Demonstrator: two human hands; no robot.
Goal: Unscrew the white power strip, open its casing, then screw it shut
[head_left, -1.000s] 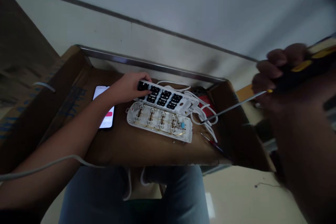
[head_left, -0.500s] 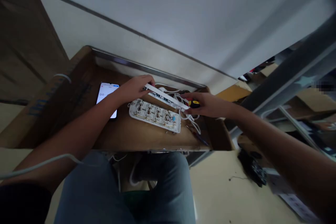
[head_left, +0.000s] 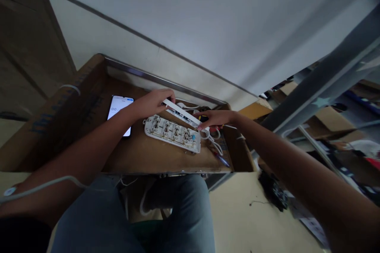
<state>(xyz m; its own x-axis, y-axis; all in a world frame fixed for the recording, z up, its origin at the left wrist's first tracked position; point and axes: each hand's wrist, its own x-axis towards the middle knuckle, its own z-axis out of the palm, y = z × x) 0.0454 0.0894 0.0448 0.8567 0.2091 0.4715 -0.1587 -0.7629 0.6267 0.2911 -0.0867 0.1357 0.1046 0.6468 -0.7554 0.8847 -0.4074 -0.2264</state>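
A long white power strip cover [head_left: 183, 114] is held on a slant, tilted up on its edge. My left hand [head_left: 158, 102] pinches its left end, and the fingers of my right hand [head_left: 218, 118] close on its right end. Tucked in my right hand is a screwdriver [head_left: 203, 118] with a yellow and black handle; its thin shaft points right. Just in front of the cover, the opened power strip [head_left: 172, 134] lies with its metal contacts and a small blue part facing up.
A shallow cardboard box [head_left: 133, 162] surrounds the work. At its left lies a lit phone [head_left: 122, 102] showing a timer, partly behind my left forearm. White cable [head_left: 218, 148] coils at the right, near a slim blue-handled tool [head_left: 222, 159]. A metal post [head_left: 308, 83] slants beyond.
My right hand has turned over the cover's right end, and the screwdriver's shaft now shows pointing right. The view has shifted slightly; my left hand keeps its hold.
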